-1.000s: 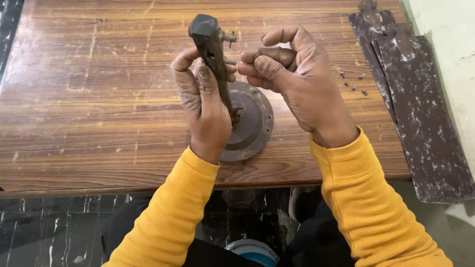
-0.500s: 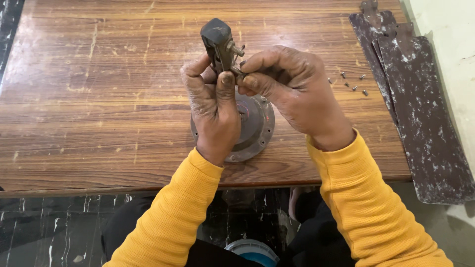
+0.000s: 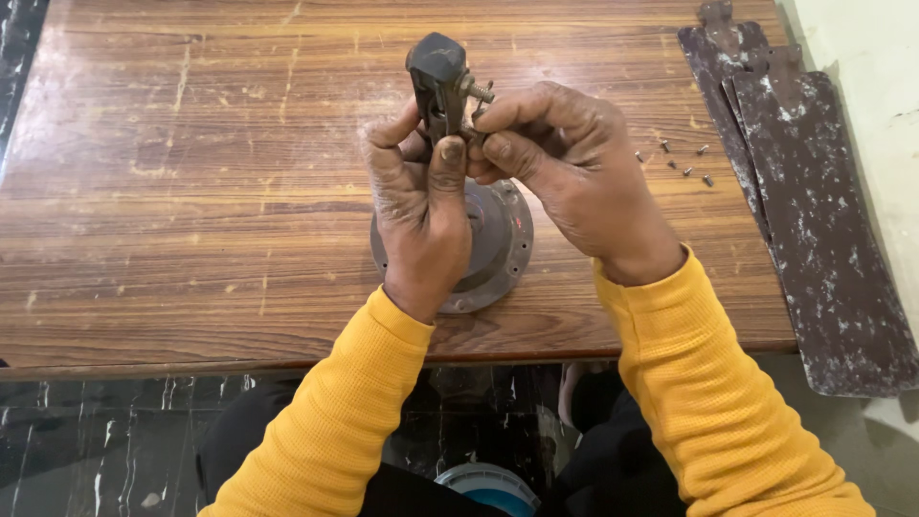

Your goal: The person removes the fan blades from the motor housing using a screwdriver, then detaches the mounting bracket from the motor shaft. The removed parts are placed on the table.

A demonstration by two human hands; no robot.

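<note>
the left hand [image 3: 421, 220] is clenched around the dark metal rod [image 3: 438, 81] standing up from the round motor housing [image 3: 498, 244] near the table's front edge, and the right hand [image 3: 574, 182] pinches a small bolt [image 3: 479, 93] at the rod's upper end; judging by this, the rod wants holding dead steady while the fingertips turn squarely. no container shows; a few loose screws [image 3: 684, 163] lie bare on the wooden table [image 3: 191, 191], with dusty fan blades [image 3: 804, 191] at the far right.
</note>
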